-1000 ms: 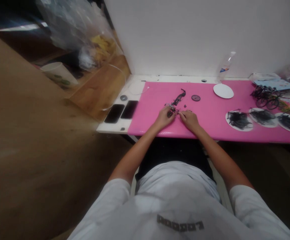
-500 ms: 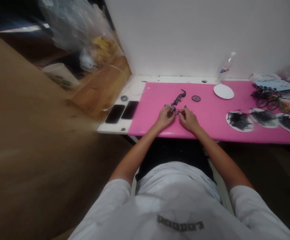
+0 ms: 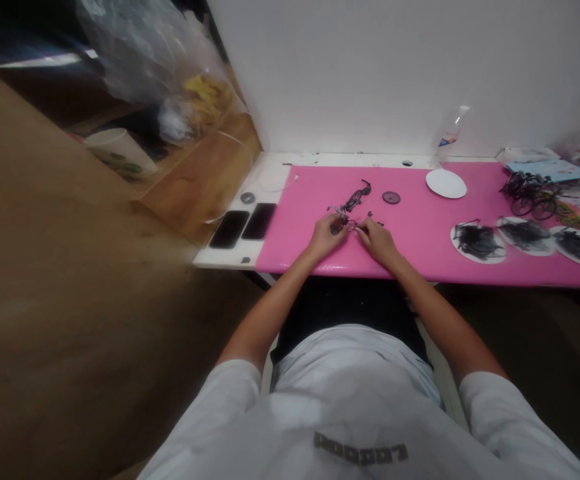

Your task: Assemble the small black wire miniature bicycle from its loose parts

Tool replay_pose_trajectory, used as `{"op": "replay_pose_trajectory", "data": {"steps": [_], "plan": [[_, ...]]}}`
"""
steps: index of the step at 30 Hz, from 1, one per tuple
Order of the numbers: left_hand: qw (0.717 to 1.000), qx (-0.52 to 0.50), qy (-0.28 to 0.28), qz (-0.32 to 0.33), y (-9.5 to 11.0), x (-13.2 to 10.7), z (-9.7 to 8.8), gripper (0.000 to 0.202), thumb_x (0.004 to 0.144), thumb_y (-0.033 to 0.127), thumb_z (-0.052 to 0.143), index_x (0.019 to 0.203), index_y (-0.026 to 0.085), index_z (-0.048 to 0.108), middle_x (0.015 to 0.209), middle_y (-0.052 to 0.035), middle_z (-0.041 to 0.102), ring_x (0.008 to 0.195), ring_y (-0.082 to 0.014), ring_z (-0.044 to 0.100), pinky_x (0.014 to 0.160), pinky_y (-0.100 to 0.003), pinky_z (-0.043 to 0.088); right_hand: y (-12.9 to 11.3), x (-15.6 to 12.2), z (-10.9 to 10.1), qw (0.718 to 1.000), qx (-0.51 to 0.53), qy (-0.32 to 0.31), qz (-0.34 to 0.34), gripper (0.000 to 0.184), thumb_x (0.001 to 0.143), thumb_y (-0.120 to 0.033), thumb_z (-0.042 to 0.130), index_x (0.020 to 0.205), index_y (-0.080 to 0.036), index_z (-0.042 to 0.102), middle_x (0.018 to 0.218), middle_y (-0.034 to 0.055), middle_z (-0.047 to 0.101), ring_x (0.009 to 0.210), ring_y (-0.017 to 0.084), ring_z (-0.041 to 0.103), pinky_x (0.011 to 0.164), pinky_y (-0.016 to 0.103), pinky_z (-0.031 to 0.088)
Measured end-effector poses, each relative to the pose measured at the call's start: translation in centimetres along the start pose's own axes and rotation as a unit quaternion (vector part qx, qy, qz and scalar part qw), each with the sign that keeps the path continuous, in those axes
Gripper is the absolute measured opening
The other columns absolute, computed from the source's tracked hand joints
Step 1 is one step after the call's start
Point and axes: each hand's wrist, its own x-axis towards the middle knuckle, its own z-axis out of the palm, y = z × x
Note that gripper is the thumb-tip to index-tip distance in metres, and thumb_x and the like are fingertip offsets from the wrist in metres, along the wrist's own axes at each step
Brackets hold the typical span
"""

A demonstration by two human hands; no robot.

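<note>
Over the near middle of the pink mat [image 3: 320, 260], my left hand [image 3: 326, 235] is closed around a partly built miniature bicycle [image 3: 339, 225], dark with a silvery part at its top. My fingers cover much of it. My right hand [image 3: 379, 241] pinches at a thin dark loop on the bicycle's right side; exactly what its fingertips grip is too small to make out. Just beyond my hands lies a dark, long bicycle piece [image 3: 357, 198]. A small dark wheel [image 3: 391, 197] rests flat to its right. Tiny dark bits [image 3: 370, 214] lie beside my right hand.
On the right, white plates [image 3: 477, 241] hold black thin parts. Behind them several small bicycles [image 3: 530, 197] stand bunched. A white plate [image 3: 446, 184] and a clear bottle [image 3: 453, 137] are at the back. Two dark phones [image 3: 229, 229] lie left, near a grey disc [image 3: 247, 198].
My hands have drawn slightly apart, and the thin dark loop between them shows more clearly. The parts lying on the mat have stayed in place.
</note>
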Motion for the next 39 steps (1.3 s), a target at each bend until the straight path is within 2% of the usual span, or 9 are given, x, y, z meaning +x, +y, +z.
{"op": "replay_pose_trajectory", "data": {"steps": [8,14,19,24,30,34,39], "plan": [[1.000,-0.018,-0.005,-0.008,-0.22,0.06,-0.05,0.023,0.093,0.029,0.080,0.112,0.016,0.079,0.104,-0.0093,0.080,0.091,-0.0187,0.074,0.087,-0.033,0.058,0.04,0.06,-0.06,1.000,-0.022,-0.010,0.002,0.021,0.113,-0.040,0.054,0.113,-0.022,0.065,0.112,0.0139,0.081,0.097,0.029,0.073,0.078,0.035,0.045],[1.000,-0.009,-0.027,0.007,0.28,-0.27,0.22,0.022,0.098,0.039,0.079,0.101,0.017,0.076,0.090,-0.0053,0.074,0.075,-0.0160,0.065,0.072,-0.030,0.053,0.00,0.07,0.22,0.997,-0.078,-0.001,-0.012,0.037,0.117,-0.043,0.040,0.097,-0.022,0.065,0.099,0.0131,0.078,0.087,0.027,0.068,0.072,0.035,0.038],[0.999,0.006,-0.033,0.024,0.50,-0.46,0.31,0.019,0.099,0.036,0.078,0.101,0.018,0.075,0.094,-0.0067,0.075,0.079,-0.0172,0.068,0.075,-0.031,0.055,-0.18,-0.05,0.29,0.996,-0.087,0.021,-0.019,0.039,0.116,-0.044,0.041,0.094,-0.023,0.064,0.096,0.0128,0.075,0.086,0.027,0.065,0.071,0.035,0.038],[1.000,0.003,-0.024,0.012,0.06,-0.35,0.32,0.020,0.098,0.036,0.079,0.107,0.018,0.077,0.101,-0.0090,0.079,0.088,-0.0196,0.074,0.082,-0.033,0.059,-0.37,-0.23,0.13,0.995,-0.080,0.054,-0.014,0.037,0.114,-0.041,0.043,0.088,-0.023,0.063,0.092,0.0122,0.074,0.088,0.028,0.064,0.075,0.037,0.041],[0.999,-0.032,-0.022,-0.022,0.16,-0.23,0.45,0.024,0.096,0.031,0.080,0.115,0.017,0.077,0.108,-0.0114,0.082,0.090,-0.0191,0.076,0.082,-0.032,0.061,-0.28,-0.16,0.15,0.994,-0.075,0.086,0.001,0.038,0.112,-0.040,0.042,0.087,-0.023,0.065,0.089,0.0125,0.071,0.085,0.027,0.062,0.076,0.037,0.043],[0.996,-0.064,-0.014,-0.068,0.16,-0.11,0.52,0.026,0.096,0.027,0.080,0.119,0.016,0.076,0.113,-0.0135,0.083,0.092,-0.0183,0.078,0.080,-0.031,0.063,-0.25,-0.15,0.15,0.994,-0.073,0.083,0.002,0.037,0.111,-0.038,0.044,0.084,-0.023,0.064,0.086,0.0121,0.069,0.084,0.027,0.062,0.077,0.038,0.044],[0.992,-0.083,0.006,-0.091,-0.48,0.10,0.63,0.026,0.093,0.024,0.081,0.117,0.015,0.076,0.116,-0.0141,0.083,0.095,-0.0189,0.079,0.084,-0.033,0.064,-0.12,-0.24,0.06,0.994,-0.069,0.082,-0.019,0.034,0.108,-0.036,0.045,0.082,-0.024,0.064,0.084,0.0116,0.069,0.081,0.027,0.060,0.075,0.037,0.044]]}}
